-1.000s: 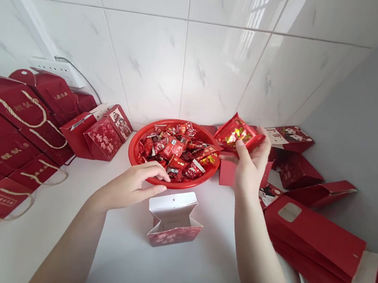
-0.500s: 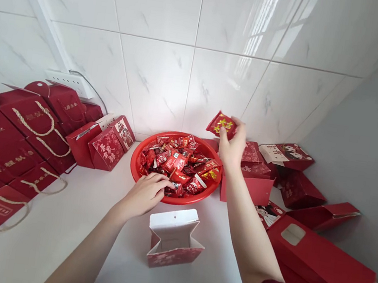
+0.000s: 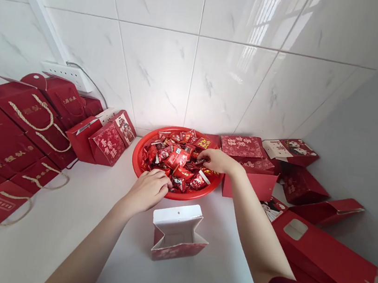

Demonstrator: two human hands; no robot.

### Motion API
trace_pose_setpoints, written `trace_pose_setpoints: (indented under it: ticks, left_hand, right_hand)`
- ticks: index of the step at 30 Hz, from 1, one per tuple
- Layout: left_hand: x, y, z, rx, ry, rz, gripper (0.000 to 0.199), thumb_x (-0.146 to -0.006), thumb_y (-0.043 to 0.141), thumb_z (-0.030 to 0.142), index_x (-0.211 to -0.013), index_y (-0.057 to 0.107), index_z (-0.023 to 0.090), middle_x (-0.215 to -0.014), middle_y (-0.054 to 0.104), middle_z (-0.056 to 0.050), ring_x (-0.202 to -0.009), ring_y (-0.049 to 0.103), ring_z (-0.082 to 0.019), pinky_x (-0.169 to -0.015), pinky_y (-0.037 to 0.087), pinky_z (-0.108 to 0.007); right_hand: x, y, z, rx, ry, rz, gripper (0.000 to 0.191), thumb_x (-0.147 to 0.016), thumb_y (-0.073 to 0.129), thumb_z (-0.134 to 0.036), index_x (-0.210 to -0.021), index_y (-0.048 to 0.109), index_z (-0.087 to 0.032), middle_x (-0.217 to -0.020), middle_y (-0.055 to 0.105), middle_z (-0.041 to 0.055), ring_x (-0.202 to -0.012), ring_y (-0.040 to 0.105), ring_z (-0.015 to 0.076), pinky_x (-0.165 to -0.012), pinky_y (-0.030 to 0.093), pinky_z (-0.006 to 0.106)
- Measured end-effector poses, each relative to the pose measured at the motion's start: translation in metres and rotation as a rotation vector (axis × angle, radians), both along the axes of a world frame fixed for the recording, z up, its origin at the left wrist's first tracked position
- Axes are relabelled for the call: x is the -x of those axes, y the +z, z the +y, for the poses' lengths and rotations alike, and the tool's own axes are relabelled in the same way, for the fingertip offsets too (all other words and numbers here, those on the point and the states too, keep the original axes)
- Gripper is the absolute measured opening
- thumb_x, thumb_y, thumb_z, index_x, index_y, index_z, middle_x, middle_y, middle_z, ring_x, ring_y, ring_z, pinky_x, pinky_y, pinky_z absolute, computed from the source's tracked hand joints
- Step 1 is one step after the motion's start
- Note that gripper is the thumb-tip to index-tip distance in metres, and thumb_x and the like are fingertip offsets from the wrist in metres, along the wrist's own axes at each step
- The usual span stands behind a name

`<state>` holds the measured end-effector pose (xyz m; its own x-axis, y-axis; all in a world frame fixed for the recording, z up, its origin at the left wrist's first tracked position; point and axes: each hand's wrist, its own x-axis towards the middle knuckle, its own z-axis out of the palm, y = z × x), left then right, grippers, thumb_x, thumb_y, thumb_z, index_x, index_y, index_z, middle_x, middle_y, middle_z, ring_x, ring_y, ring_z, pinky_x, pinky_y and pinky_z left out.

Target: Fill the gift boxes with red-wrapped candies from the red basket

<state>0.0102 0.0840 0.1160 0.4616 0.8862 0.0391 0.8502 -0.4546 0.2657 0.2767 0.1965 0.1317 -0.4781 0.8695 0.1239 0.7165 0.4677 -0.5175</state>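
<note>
A red plastic basket (image 3: 135, 164) holds a heap of red-wrapped candies (image 3: 176, 159). My left hand (image 3: 150, 189) rests over its near left rim, fingers bent and loosely spread on the candies, with nothing visible in them. From the right, my right hand (image 3: 219, 161) reaches in over the heap; its fingertips are pinched at a small dark red wrapped candy (image 3: 200, 161). A flat red packet with gold characters (image 3: 203, 143) lies on top at the back of the heap. In front of the basket stands a small red gift box (image 3: 178, 251), its white-lined flap up and its mouth open.
Red gift boxes with rope handles (image 3: 14, 135) are stacked at the left, two smaller boxes (image 3: 107, 144) beside them. More red boxes (image 3: 249, 159) lie right of the basket, with a long red box (image 3: 327, 259) nearer me. A power strip (image 3: 67, 76) sits by the tiled wall.
My right hand has come down from above the basket into the candies. The gold-lettered packet it held now lies on the heap. My left hand's fingers have drawn back slightly.
</note>
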Motion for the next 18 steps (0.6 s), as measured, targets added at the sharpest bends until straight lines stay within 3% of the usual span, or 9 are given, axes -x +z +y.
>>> trace_pose_setpoints:
  ticks: [2,6,10,12,15,18]
  left_hand:
    - [-0.001,0.001,0.000,0.004,0.007,0.000,0.036,-0.097,0.034,0.024,-0.099,0.070,0.025,-0.112,0.069,-0.004,-0.115,0.056,-0.025,-0.094,0.041,-0.041]
    - [-0.001,0.001,0.000,0.002,0.013,-0.019,0.035,-0.096,0.035,0.024,-0.097,0.069,0.025,-0.111,0.069,-0.004,-0.114,0.057,-0.025,-0.093,0.042,-0.041]
    - [-0.001,0.000,0.002,-0.010,0.002,-0.045,0.033,-0.096,0.037,0.025,-0.096,0.070,0.023,-0.108,0.069,-0.005,-0.113,0.057,-0.027,-0.093,0.043,-0.042]
    - [0.000,0.003,0.001,0.005,-0.002,-0.139,0.029,-0.096,0.040,0.026,-0.100,0.069,0.023,-0.110,0.068,-0.005,-0.108,0.060,-0.025,-0.091,0.045,-0.039]
    - [-0.001,0.016,-0.005,0.092,0.010,-0.460,0.022,-0.094,0.049,0.030,-0.105,0.067,0.024,-0.113,0.066,-0.004,-0.102,0.062,-0.021,-0.088,0.049,-0.033]
    - [-0.003,0.036,-0.021,0.240,-0.121,-0.590,0.018,-0.092,0.058,0.035,-0.097,0.070,0.024,-0.116,0.064,-0.004,-0.108,0.061,-0.020,-0.091,0.049,-0.030]
  right_hand:
    - [0.004,-0.005,-0.001,-0.014,-0.015,0.004,0.026,-0.077,0.061,-0.004,-0.084,0.077,-0.023,-0.092,0.077,0.0020,-0.089,0.069,0.0194,-0.087,0.049,0.027]
    - [0.011,-0.005,-0.014,-0.136,-0.113,0.110,0.015,-0.088,0.060,-0.018,-0.087,0.074,-0.020,-0.103,0.075,0.0062,-0.098,0.067,0.0222,-0.092,0.046,0.031]
    - [0.012,0.003,-0.048,-0.203,-0.228,0.262,0.024,-0.098,0.047,-0.034,-0.094,0.065,-0.019,-0.089,0.073,0.0059,-0.081,0.067,0.0204,-0.076,0.049,0.030]
    - [0.011,0.006,-0.069,-0.127,-0.227,0.434,0.026,-0.099,0.047,-0.040,-0.092,0.061,-0.019,-0.078,0.070,0.0027,-0.067,0.065,0.0179,-0.066,0.049,0.028]
    - [0.010,0.012,-0.100,0.061,-0.152,0.703,0.025,-0.095,0.055,-0.044,-0.089,0.059,-0.020,-0.063,0.063,-0.0025,-0.050,0.060,0.0134,-0.052,0.046,0.024]
    - [0.007,0.020,-0.128,0.191,-0.081,0.827,0.024,-0.093,0.061,-0.043,-0.096,0.062,-0.019,-0.067,0.067,0.0002,-0.058,0.065,0.0154,-0.049,0.048,0.023]
